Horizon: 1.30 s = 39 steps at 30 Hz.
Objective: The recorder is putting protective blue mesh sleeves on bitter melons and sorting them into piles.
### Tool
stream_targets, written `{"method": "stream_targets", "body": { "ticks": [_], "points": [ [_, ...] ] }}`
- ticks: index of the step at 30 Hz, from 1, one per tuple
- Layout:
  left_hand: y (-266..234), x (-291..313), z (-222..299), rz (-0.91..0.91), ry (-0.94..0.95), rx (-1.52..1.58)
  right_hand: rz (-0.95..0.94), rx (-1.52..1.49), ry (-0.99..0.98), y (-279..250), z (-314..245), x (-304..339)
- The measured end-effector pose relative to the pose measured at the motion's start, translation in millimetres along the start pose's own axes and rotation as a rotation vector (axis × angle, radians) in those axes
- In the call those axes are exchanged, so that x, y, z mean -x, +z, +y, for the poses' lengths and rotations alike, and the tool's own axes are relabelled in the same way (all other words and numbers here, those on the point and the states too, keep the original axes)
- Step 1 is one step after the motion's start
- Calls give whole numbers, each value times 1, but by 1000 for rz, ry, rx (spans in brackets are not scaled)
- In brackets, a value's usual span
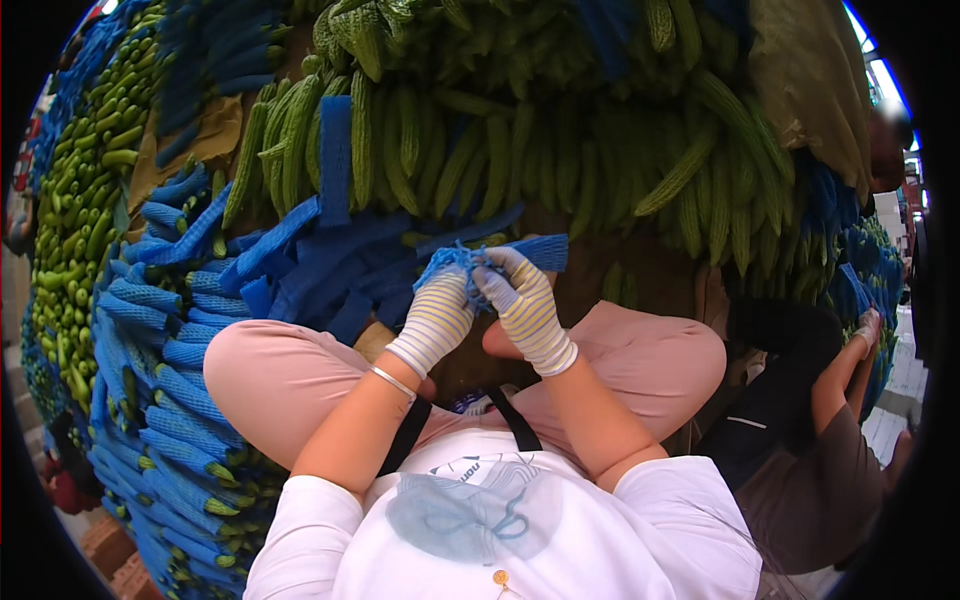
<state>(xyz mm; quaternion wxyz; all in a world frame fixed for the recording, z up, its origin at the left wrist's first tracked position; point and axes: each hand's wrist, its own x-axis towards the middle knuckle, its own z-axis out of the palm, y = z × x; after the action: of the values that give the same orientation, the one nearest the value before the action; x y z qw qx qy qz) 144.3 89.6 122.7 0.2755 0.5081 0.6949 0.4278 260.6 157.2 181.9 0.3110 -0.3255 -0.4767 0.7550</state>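
My left hand (pixel 438 312), in a white glove with yellow and grey stripes, is closed on a bunched blue foam net sleeve (pixel 450 262) above my crossed legs. Wearing a matching glove, my right hand (pixel 526 312) pinches the same sleeve from the other side, its fingers curled at the bunched edge. Whether anything lies inside the sleeve is hidden by the fingers. Just beyond the hands, a flat blue net sleeve (pixel 543 251) sticks out behind my right fingers. More flat blue sleeves (pixel 330 265) lie in a loose heap to the left.
Bare green bitter gourds (pixel 500 150) are stacked in a long bank ahead. Net-wrapped gourds (pixel 180 400) pile up at my left, with smaller green vegetables (pixel 85 230) farther left. Close on my right sits a co-worker (pixel 820 470). Brown sheeting (pixel 810 90) covers the far right.
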Motion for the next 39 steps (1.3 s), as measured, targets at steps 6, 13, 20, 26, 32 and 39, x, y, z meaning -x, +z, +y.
{"method": "stream_targets", "body": {
  "ticks": [6,13,20,26,32,39],
  "points": [
    [-22,-20,-2,-142,101,-60,-246,194,254,15,6,28],
    [-38,-20,11,-243,18,-170,-362,189,-22,34,6,26],
    [-30,-35,6,-94,101,11,-608,175,173,41,3,33],
    [-26,-47,1,-11,113,100,-212,-82,329,-18,18,-35],
    [-13,-46,13,-112,31,81,737,1247,454,-208,92,-202],
    [-16,-43,27,-203,-114,46,537,1458,700,-232,105,-247]
  ]
}}
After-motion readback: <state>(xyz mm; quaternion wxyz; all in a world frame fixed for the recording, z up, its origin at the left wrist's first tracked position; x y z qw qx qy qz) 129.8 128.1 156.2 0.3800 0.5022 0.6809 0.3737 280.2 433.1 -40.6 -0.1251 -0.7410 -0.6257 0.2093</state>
